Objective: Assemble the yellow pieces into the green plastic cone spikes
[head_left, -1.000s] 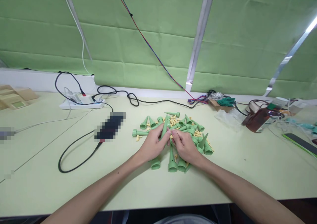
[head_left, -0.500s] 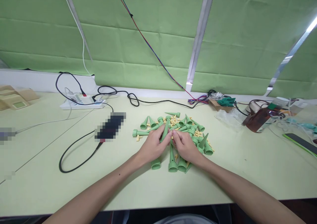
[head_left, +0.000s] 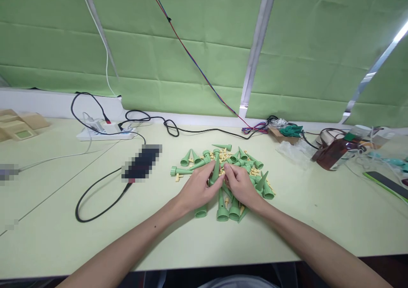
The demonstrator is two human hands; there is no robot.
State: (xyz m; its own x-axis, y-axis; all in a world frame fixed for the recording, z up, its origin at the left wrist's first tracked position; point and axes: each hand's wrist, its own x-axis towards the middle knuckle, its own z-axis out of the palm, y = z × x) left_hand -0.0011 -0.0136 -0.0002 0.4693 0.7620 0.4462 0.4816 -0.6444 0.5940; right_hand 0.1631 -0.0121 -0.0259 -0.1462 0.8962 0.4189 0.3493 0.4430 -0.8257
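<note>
scanning rightward, we find our left hand (head_left: 198, 187) curled around a green cone (head_left: 216, 172), narrow end up, its long axis leaning slightly right, among similar cones (head_left: 234, 209). just right of it, our right hand (head_left: 240, 185) has its fingers bent close together; we cannot tell whether they pinch anything. since the earlier frame, the cone stands steeper and the right hand has eased rightward.
</note>
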